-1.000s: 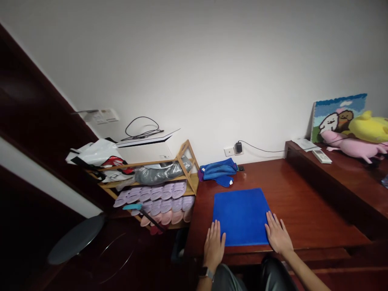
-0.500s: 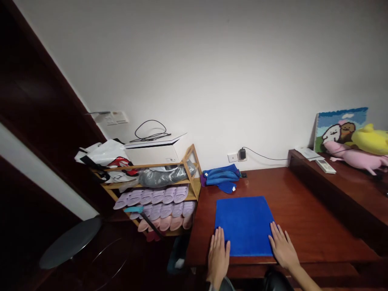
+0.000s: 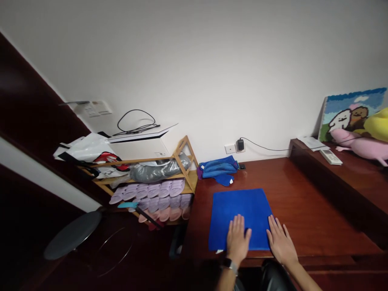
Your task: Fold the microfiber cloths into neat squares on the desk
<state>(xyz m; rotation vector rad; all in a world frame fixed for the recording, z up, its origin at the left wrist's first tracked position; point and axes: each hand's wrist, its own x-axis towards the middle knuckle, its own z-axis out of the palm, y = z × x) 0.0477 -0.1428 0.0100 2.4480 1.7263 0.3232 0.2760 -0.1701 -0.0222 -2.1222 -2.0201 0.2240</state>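
Observation:
A flat blue cloth (image 3: 239,208) lies spread on the dark red wooden table (image 3: 303,210) near its front edge. My left hand (image 3: 237,239) rests palm down on the cloth's near middle, fingers stretched out. My right hand (image 3: 280,240) lies flat at the cloth's near right corner, fingers apart, partly on the wood. Neither hand holds anything. A watch sits on my left wrist.
A pile of folded blue cloths (image 3: 218,169) lies at the table's back left by a wall socket with a charger (image 3: 240,144). A wooden shoe rack (image 3: 151,184) with slippers stands left. A raised ledge (image 3: 342,169) on the right carries plush toys and a remote.
My left hand has moved right from the cloth's near left corner onto the cloth's middle. My right hand has stayed at the near right corner.

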